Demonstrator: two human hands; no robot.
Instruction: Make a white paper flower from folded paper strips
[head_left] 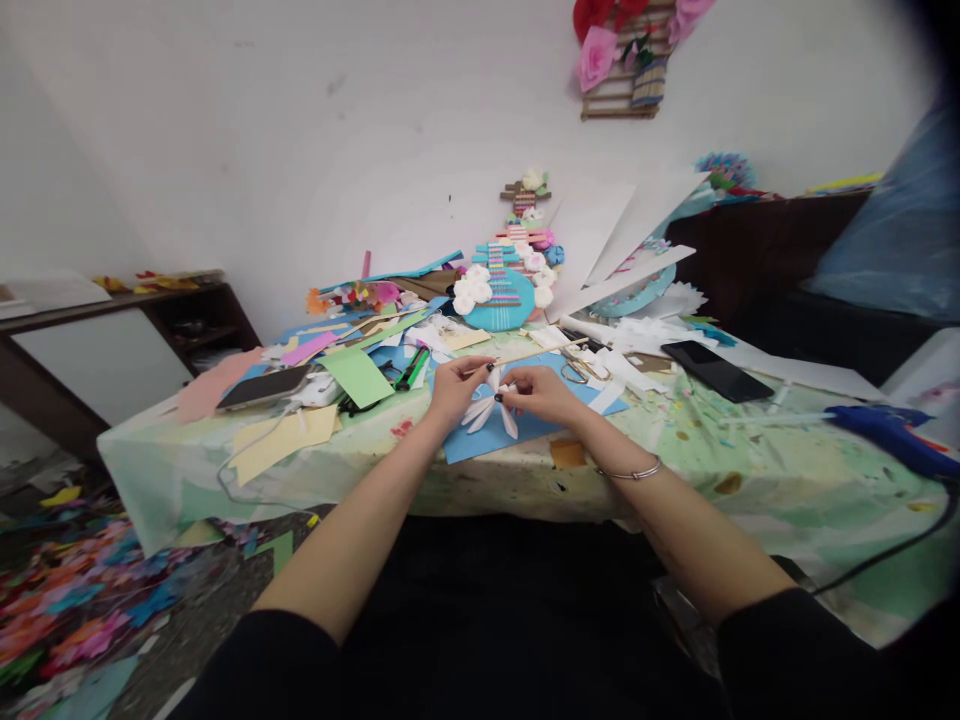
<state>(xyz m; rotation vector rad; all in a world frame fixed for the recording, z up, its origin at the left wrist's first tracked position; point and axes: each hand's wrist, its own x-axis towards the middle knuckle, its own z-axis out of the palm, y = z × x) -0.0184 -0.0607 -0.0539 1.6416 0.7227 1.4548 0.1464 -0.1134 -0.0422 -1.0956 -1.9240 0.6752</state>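
My left hand (456, 385) and my right hand (541, 390) meet over a blue paper sheet (525, 425) near the table's front edge. Between them lies a white paper flower (491, 408) with long petals spread on the blue sheet. Both hands have their fingertips pinched together on white petals at the flower's middle. A thin wooden stick (536, 352) lies just behind the hands. A thin bracelet (636, 472) circles my right wrist.
A black phone (714, 370) lies at the right, another phone (264, 388) at the left. A blue glue gun (892, 432) with its cord rests at the far right. Coloured paper scraps, scissors (581, 372) and craft pieces crowd the table's back. Paper flowers litter the floor at left.
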